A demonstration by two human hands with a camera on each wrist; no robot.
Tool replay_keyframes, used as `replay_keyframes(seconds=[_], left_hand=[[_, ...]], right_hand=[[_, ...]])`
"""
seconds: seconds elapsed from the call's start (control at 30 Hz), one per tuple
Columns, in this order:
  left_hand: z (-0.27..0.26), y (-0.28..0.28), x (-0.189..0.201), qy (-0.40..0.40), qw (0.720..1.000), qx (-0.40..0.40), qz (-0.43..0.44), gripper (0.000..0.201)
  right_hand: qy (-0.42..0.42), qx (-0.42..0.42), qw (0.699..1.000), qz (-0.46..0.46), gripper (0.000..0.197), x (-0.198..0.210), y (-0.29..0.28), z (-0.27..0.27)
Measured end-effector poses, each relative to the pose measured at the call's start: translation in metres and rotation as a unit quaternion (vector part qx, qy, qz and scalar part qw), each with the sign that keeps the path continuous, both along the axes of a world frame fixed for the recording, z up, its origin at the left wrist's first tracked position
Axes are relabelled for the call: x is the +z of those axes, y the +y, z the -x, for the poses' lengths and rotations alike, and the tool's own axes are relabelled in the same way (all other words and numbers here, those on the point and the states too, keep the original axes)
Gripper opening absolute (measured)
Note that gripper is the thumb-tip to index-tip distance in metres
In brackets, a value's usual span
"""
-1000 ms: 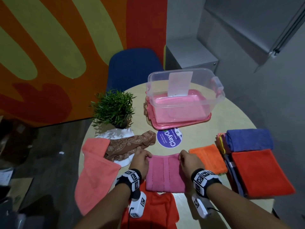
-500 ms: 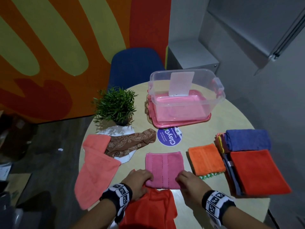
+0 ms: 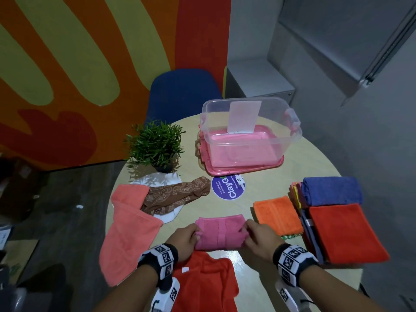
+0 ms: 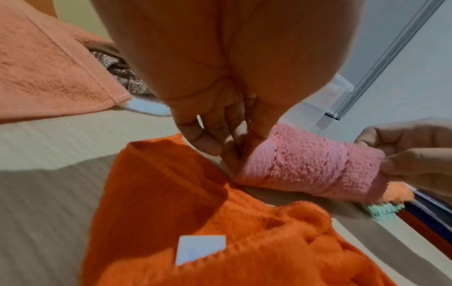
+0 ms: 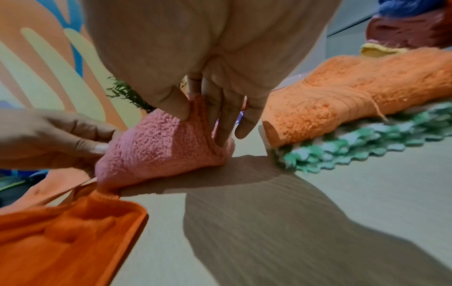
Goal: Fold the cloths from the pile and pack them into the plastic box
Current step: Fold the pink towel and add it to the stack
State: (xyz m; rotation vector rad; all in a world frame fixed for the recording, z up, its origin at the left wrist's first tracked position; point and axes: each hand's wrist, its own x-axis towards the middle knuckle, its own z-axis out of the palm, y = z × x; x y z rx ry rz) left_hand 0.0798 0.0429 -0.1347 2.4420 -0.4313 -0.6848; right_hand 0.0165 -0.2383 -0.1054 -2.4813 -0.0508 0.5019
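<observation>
Since half a second ago, pink cloth [image 3: 220,232] folded shorter near the table's [image 3: 265,185] front edge, my left hand [image 3: 182,240] and right hand [image 3: 261,238] pinching its ends.

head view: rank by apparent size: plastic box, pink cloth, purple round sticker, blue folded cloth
1. plastic box, clearly largest.
2. blue folded cloth and pink cloth: look about alike, and both hands cover the pink one's ends, so no ranking.
3. purple round sticker, smallest.

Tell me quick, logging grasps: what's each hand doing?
Left hand: pinching the pink cloth's left edge.
Right hand: pinching its right edge.
</observation>
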Motion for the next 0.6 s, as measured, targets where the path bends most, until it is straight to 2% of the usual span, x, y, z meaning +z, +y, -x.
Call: replay_keyframes(seconds=[0.17, 0.33, 0.47, 0.6], left_hand=[[-0.008, -0.001, -0.007, 0.006, 0.999, 0.049, -0.002, 0.015], [-0.018, -0.011, -0.006, -0.009, 0.998, 0.064, 0.0, 0.021], [-0.025, -0.016, -0.007, -0.054, 0.997, 0.047, 0.015, 0.021], [-0.031, -0.022, -0.011, -0.064, 0.998, 0.023, 0.005, 0.022]], right_hand=[[0.006, -0.056, 0.998, -0.032, 0.011, -0.002, 0.004, -0.018], [0.03, -0.101, 0.994, 0.001, 0.014, -0.006, 0.014, -0.028], [0.053, -0.116, 0.992, 0.022, 0.024, -0.008, 0.017, -0.034], [0.057, -0.125, 0.989, 0.047, 0.029, -0.012, 0.018, -0.036]])
